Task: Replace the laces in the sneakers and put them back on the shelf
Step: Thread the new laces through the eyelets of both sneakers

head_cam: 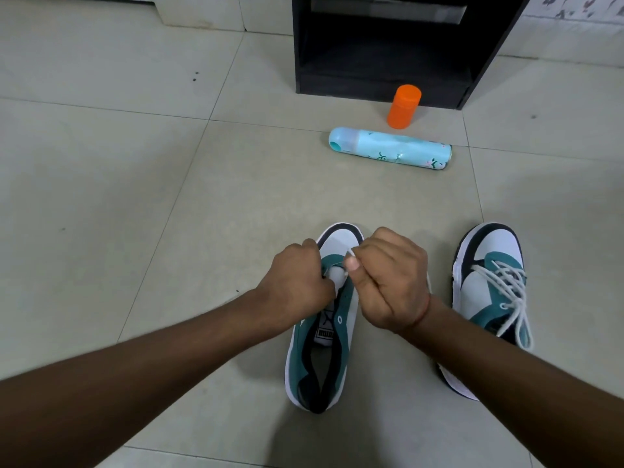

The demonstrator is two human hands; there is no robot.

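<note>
Sneakers: right hand [388, 285] fingers [353, 263] pinch a white lace tip [350, 253] over the near sneaker [320, 332], low on the floor [135, 163]; left hand [297, 282] fingers curl at its eyelets, grip unclear. Second sneaker [489, 292], laced, stands just right. Risk: the short tip may slip from the pinch or miss its eyelet, judging by how little protrudes. Hidden: the lace's run beneath both hands. Shelf [381, 62], top cut off, stands beyond a lying spray can [391, 148] and orange bottle [403, 106].
</note>
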